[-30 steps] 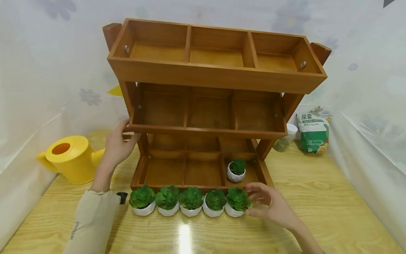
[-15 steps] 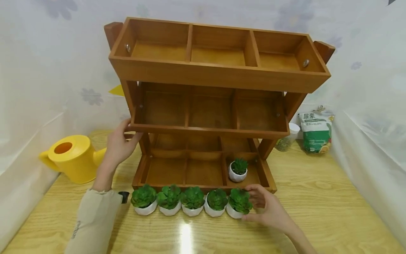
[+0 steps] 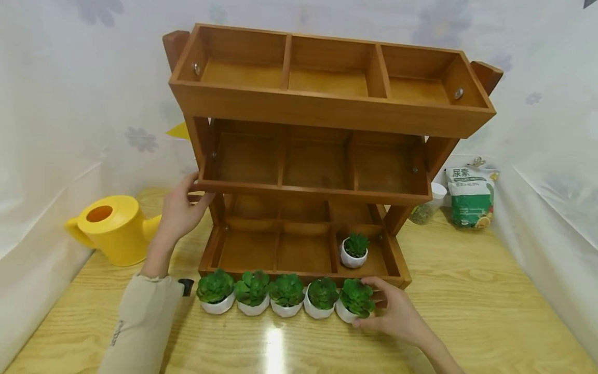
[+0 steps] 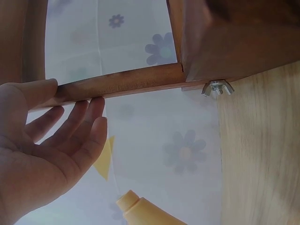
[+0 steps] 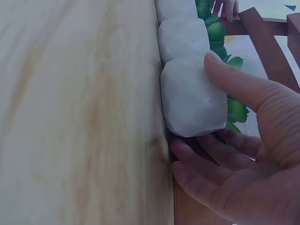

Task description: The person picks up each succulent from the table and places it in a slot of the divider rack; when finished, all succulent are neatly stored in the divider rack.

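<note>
My left hand (image 3: 179, 210) holds the wooden plant rack (image 3: 322, 111) at its left side. In the left wrist view the thumb lies over a wooden bar (image 4: 124, 83) and the fingertips touch it from below. My right hand (image 3: 397, 318) has thumb and fingers round the rightmost potted succulent (image 3: 356, 299) of a row before the rack. Its white faceted pot (image 5: 194, 98) stands on the table, the thumb against its side. Several like succulents (image 3: 286, 291) continue the row leftward. Another small potted plant (image 3: 354, 250) sits in the bottom tier's right compartment.
On the left stands a yellow watering can (image 3: 114, 231), close to my left forearm. Behind the rack's right side are a white-lidded jar (image 3: 427, 205) and a green-and-white bag (image 3: 472, 197). White flowered sheeting surrounds the wood-grain table (image 3: 472, 311).
My right hand's thumb and fingers have closed in round the rightmost succulent's pot. My left hand keeps its hold on the rack. The whole view has shifted slightly.
</note>
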A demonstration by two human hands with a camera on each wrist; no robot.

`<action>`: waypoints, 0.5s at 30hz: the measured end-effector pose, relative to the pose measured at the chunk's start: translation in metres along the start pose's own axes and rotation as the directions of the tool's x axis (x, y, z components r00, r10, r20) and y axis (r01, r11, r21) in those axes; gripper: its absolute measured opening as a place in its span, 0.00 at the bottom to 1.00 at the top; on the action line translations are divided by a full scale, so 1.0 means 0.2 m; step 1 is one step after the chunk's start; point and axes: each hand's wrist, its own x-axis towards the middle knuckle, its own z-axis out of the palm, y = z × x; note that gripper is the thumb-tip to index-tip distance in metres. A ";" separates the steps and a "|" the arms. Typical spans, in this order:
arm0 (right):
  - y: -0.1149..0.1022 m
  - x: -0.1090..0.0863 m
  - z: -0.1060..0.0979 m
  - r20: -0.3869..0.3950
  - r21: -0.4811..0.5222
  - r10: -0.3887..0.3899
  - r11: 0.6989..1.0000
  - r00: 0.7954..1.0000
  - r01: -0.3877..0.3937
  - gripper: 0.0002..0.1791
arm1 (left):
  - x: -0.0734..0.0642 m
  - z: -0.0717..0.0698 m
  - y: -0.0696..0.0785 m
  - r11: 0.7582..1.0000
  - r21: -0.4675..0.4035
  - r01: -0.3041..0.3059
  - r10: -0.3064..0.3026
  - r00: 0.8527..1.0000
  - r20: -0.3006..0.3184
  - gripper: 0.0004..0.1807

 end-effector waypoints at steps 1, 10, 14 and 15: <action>0.00 0.00 0.00 -0.002 -0.001 -0.003 1.000 1.000 0.003 0.41 | 0.00 0.00 0.00 1.000 -0.001 0.000 0.000 1.000 0.001 0.27; -0.02 0.00 -0.01 0.014 0.008 0.008 1.000 1.000 -0.008 0.41 | 0.00 0.00 0.00 1.000 -0.001 -0.010 0.010 1.000 0.001 0.27; -0.03 0.00 -0.01 0.014 0.004 0.035 0.999 0.999 -0.035 0.40 | 0.00 0.00 0.00 1.000 0.001 -0.006 0.006 1.000 0.002 0.27; -0.03 0.00 -0.01 0.014 0.003 0.040 0.999 0.999 -0.040 0.40 | 0.00 0.00 0.00 1.000 -0.001 -0.005 0.005 1.000 0.003 0.27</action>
